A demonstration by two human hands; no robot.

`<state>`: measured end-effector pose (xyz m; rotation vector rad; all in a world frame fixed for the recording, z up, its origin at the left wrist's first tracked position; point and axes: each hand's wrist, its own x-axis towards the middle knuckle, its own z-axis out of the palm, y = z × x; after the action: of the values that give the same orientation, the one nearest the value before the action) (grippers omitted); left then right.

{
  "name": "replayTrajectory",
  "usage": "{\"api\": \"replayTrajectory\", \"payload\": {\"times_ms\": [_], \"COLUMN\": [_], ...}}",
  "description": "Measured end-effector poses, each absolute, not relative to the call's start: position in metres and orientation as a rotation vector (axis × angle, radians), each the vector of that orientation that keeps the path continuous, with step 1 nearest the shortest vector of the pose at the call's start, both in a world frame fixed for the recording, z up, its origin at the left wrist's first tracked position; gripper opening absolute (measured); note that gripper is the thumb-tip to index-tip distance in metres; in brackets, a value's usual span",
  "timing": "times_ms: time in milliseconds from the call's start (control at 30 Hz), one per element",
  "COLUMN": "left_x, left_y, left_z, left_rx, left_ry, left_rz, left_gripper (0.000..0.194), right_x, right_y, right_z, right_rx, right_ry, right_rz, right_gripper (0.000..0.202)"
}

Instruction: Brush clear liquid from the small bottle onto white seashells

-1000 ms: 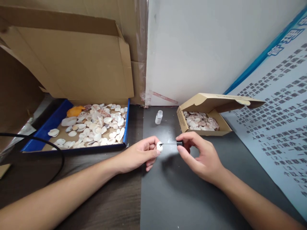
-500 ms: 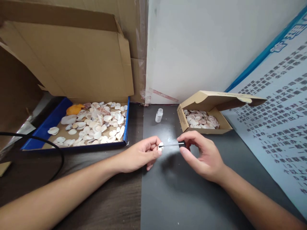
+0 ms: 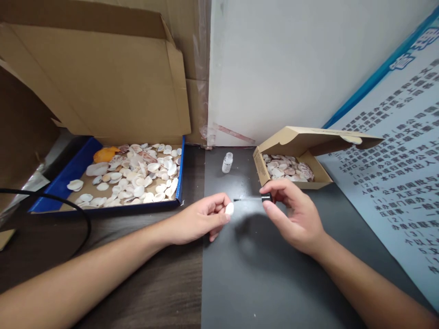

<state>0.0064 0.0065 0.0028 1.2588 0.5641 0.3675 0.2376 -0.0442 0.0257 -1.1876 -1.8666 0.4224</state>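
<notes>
A small white shell (image 3: 229,209) is pinched between the thumb and fingers of my left hand (image 3: 204,219). My right hand (image 3: 293,214) grips the black cap of a thin clear applicator brush (image 3: 250,199). Its dark tip points left and sits just right of the shell, with a small gap between them. Beyond my hands, an uncapped small glass bottle (image 3: 227,163) with a white label stands upright on the dark grey surface (image 3: 240,283).
At left, an open blue-edged cardboard box (image 3: 182,173) holds many shells and an orange one. A smaller open carton (image 3: 262,170) with shells stands behind my right hand. A black cable (image 3: 89,224) curves at far left. A printed sheet (image 3: 394,183) lines the right side.
My right hand has moved right and slightly up, taking the brush tip off the shell. The shell shows more of its white face in my left hand, which stays nearly in place.
</notes>
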Motion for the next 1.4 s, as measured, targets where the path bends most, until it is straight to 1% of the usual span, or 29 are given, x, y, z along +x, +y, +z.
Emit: {"api": "replayTrajectory", "payload": {"times_ms": [100,233,367,500,600,800,900,1067,1200,1300,1400], "left_x": [0.0067,0.007,0.0072,0.0074,0.0071,0.0068,0.0067,0.0069,0.0073,0.0074,0.0073], "left_y": [0.0068,0.0067,0.0061,0.0061,0.006,0.0056,0.006,0.006,0.0055,0.0052,0.0051], "left_z": [0.0029,0.0025,0.0022,0.0028,0.0032,0.0028,0.0029,0.0043,0.0051,0.0049,0.004], "left_rx": [1.256,1.256,1.251,1.25,1.244,1.25,1.251,1.254,1.256,1.263,1.266], "left_ry": [0.551,0.563,0.563,0.573,0.571,0.569,0.56,0.584,0.586,0.592,0.59], "left_rz": [0.368,0.37,0.367,0.368,0.366,0.372,0.371,0.362,0.358,0.357,0.359], "left_gripper": [0.032,0.03,0.03,0.032,0.033,0.031,0.032,0.032,0.032,0.031,0.032], "right_x": [0.2369,0.237,0.237,0.2363,0.236,0.2355,0.2352,0.2351,0.2348,0.2346,0.2346], "right_y": [-0.0451,-0.045,-0.0452,-0.0448,-0.0453,-0.0454,-0.0447,-0.0451,-0.0458,-0.0454,-0.045], "right_z": [0.0251,0.0249,0.0256,0.0262,0.0263,0.0249,0.0243,0.025,0.0263,0.0261,0.0256], "right_rx": [-1.15,-1.21,-1.137,-1.199,-1.157,-1.217,-1.147,-1.198,-1.159,-1.202,-1.165], "right_ry": [-1.926,-1.856,-1.899,-1.865,-1.857,-1.85,-1.867,-1.863,-1.827,-1.846,-1.821], "right_rz": [0.464,0.442,0.505,0.454,0.504,0.476,0.534,0.541,0.641,0.603,0.625], "right_gripper": [0.017,0.016,0.015,0.015,0.013,0.015,0.014,0.014,0.011,0.014,0.012]}}
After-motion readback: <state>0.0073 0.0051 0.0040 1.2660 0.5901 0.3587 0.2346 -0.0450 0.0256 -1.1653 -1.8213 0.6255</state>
